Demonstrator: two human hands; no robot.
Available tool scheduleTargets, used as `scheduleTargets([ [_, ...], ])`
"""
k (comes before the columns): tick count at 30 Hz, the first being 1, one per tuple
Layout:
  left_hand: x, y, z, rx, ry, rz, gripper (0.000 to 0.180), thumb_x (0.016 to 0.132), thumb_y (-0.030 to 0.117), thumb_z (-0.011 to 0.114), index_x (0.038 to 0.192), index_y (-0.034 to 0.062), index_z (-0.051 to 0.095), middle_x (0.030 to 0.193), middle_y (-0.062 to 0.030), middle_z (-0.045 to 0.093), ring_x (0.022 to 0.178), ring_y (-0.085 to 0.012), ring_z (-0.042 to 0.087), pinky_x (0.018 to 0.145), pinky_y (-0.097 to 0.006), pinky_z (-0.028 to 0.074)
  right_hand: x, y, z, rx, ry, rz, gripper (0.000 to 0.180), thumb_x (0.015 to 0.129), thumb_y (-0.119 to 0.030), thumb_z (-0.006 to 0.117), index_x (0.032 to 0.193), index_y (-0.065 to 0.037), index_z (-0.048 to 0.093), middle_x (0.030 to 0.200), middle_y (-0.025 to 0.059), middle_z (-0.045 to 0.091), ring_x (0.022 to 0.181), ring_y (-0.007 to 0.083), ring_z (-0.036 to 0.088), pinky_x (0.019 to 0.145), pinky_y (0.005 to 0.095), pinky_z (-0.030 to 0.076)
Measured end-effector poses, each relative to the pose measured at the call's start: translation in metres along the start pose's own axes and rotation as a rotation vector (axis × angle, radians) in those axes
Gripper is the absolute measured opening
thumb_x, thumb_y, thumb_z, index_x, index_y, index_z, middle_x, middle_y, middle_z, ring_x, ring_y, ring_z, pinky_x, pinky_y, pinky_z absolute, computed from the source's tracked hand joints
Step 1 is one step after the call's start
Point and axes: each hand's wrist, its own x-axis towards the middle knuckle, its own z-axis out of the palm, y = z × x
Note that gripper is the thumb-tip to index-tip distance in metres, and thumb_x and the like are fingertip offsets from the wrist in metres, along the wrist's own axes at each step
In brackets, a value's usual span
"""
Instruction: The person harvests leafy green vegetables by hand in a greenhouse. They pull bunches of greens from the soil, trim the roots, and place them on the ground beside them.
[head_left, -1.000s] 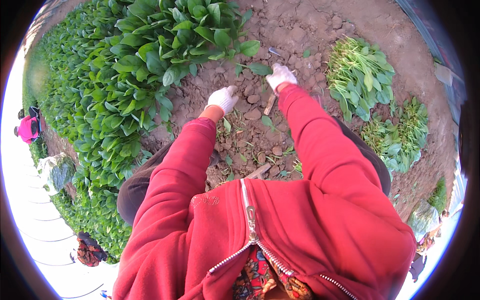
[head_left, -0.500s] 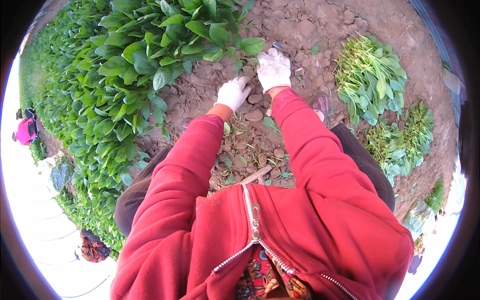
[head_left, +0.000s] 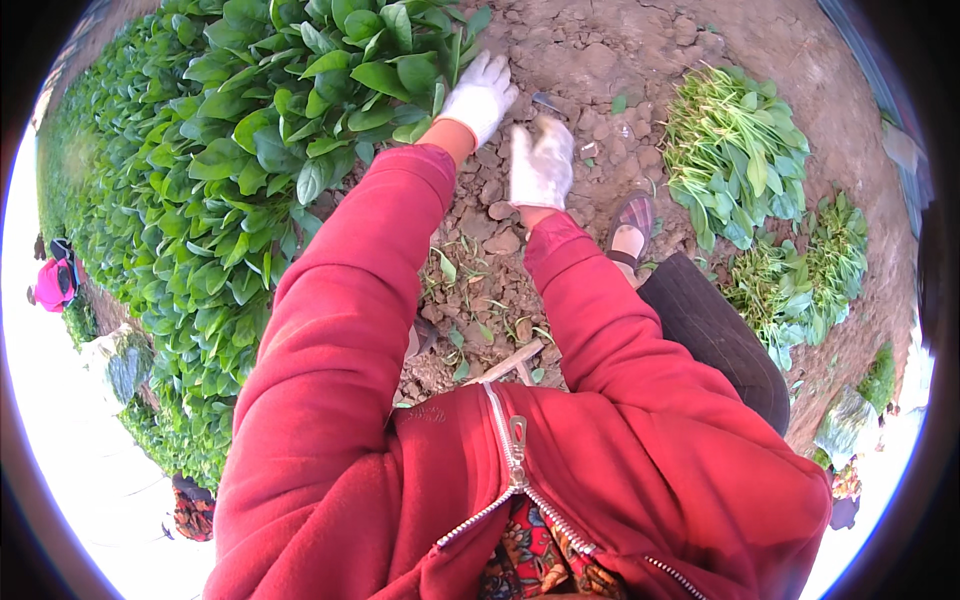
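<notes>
My left hand, in a white glove, reaches out at the edge of the spinach bed. Its fingers are stretched out beside the leaves and grip nothing. My right hand, in a soiled white glove, is just right of it over the bare soil, fingers curled and slightly blurred. A small metal blade shows beyond those fingers; the handle is hidden in the glove, and the kind of tool is hard to tell.
Piles of cut spinach lie on the soil to the right, with a looser pile nearer. My shoe stands by my right forearm. A wooden piece shows near my jacket. Other people are at the far left.
My left hand has moved forward from the soil to the spinach edge, its fingers straightening. My right hand has drawn back slightly towards me, with its thumb now showing.
</notes>
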Motion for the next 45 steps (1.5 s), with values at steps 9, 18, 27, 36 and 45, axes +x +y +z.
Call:
scheduleTargets([
  [9, -0.008, -0.065, -0.006, -0.01, -0.073, -0.253, 0.041, 0.094, 0.021, 0.055, 0.134, 0.02, 0.062, 0.147, -0.016, 0.053, 0.141, -0.0351, 0.044, 0.12, -0.052, 0.027, -0.051, 0.087, -0.009, -0.445, -0.486, 0.553, 0.055, 0.082, -0.041, 0.075, 0.12, -0.005, 0.057, 0.115, 0.0198, 0.068, 0.109, 0.0384, 0.067, 0.093, 0.049, 0.054],
  [18, -0.017, -0.085, 0.015, -0.056, 0.077, -0.286, 0.051, 0.076, 0.038, 0.081, 0.119, 0.0152, 0.067, 0.109, -0.0083, 0.067, 0.11, -0.0281, 0.061, 0.105, -0.044, 0.044, -0.049, 0.062, -0.008, 0.036, -0.178, 0.485, 0.036, 0.09, -0.026, 0.065, 0.111, 0.003, 0.058, 0.117, 0.0191, 0.068, 0.103, 0.0337, 0.07, 0.092, 0.0424, 0.054],
  [27, -0.017, -0.091, 0.026, 0.059, 0.216, -0.261, 0.013, 0.087, 0.017, 0.059, 0.093, 0.0124, 0.07, 0.085, -0.0067, 0.068, 0.091, -0.0262, 0.065, 0.089, -0.041, 0.049, 0.001, 0.034, 0.03, -0.005, -0.422, 0.317, 0.028, 0.097, -0.021, 0.057, 0.118, -0.005, 0.049, 0.108, 0.0237, 0.07, 0.103, 0.0431, 0.067, 0.086, 0.0503, 0.054],
  [36, -0.025, -0.091, 0.031, 0.009, 0.309, -0.238, 0.01, 0.085, 0.017, 0.059, 0.088, 0.0117, 0.067, 0.083, -0.0077, 0.067, 0.086, -0.0266, 0.065, 0.082, -0.042, 0.051, -0.003, 0.038, 0.075, -0.038, -0.422, 0.186, 0.024, 0.098, -0.022, 0.056, 0.113, -0.003, 0.051, 0.096, 0.0274, 0.068, 0.095, 0.0445, 0.067, 0.083, 0.0515, 0.053],
  [45, -0.024, -0.09, 0.025, -0.014, 0.253, -0.25, 0.011, 0.086, 0.016, 0.059, 0.089, 0.0111, 0.067, 0.085, -0.0074, 0.068, 0.087, -0.0266, 0.065, 0.083, -0.041, 0.05, 0.004, 0.014, 0.075, -0.188, -0.621, 0.336, 0.028, 0.099, -0.017, 0.046, 0.12, 0.0, 0.053, 0.106, 0.0305, 0.069, 0.102, 0.0465, 0.067, 0.086, 0.0548, 0.052],
])
